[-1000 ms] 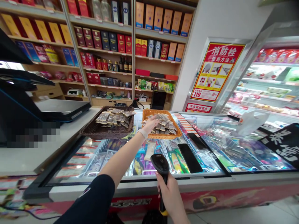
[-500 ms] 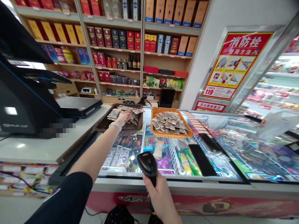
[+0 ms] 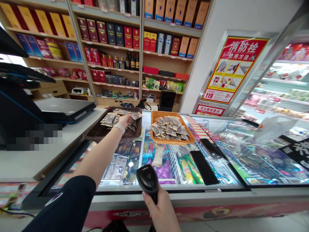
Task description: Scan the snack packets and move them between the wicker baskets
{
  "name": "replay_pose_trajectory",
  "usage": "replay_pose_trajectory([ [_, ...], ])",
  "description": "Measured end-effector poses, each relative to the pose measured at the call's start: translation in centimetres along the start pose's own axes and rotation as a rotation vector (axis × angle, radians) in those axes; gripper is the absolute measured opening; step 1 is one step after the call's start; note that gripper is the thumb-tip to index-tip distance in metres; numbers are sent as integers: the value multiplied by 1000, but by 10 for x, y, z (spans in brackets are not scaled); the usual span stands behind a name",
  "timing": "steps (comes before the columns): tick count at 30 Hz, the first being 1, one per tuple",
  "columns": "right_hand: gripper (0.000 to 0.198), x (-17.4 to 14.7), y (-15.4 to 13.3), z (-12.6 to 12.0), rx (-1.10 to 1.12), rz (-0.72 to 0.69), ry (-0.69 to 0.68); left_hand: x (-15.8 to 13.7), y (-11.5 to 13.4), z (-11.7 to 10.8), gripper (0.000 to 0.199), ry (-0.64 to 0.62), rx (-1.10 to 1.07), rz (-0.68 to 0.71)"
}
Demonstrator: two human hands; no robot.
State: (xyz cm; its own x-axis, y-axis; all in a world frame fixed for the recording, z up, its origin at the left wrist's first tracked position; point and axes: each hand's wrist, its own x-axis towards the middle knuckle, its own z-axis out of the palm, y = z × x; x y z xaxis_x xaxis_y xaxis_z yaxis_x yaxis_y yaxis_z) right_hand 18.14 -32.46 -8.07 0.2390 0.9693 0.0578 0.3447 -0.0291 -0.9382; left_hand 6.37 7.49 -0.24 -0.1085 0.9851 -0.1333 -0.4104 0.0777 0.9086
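My left hand [image 3: 125, 121] reaches into a dark brown woven basket [image 3: 93, 131] and touches the small flat packets [image 3: 109, 119] piled there. Its fingertips are partly hidden among them, so I cannot tell whether it grips one. A black handheld barcode scanner [image 3: 147, 179] is in my right hand [image 3: 162, 209], fingers wrapped round the handle and head pointing forward over the front edge of the freezer. To the right of the brown basket, an orange-brown basket [image 3: 172, 141] holds a heap of similar packets [image 3: 170, 127].
Both baskets stand on the glass-topped freezer [image 3: 131, 187]. Two dark phones [image 3: 204, 167] lie on the glass at right. A counter scale [image 3: 65, 106] is at left, a clear plastic bag [image 3: 272, 127] at right. Behind are shelves of boxes [image 3: 169, 58].
The view has shifted, so the baskets and phones appear farther left. My left hand stays among the packets in the brown basket. My right hand still holds the scanner.
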Motion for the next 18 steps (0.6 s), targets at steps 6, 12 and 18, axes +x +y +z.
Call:
replay_pose_trajectory([
  [6,44,-1,-19,-8,45,-13,-56,-35,-1,-13,26,181,5,87],
  [12,44,-12,-30,-14,44,-20,-76,-95,-1,-32,41,102,-155,91],
  [18,41,-25,-36,-16,64,-79,-34,-177,-27,-53,24,-82,-305,-26],
])
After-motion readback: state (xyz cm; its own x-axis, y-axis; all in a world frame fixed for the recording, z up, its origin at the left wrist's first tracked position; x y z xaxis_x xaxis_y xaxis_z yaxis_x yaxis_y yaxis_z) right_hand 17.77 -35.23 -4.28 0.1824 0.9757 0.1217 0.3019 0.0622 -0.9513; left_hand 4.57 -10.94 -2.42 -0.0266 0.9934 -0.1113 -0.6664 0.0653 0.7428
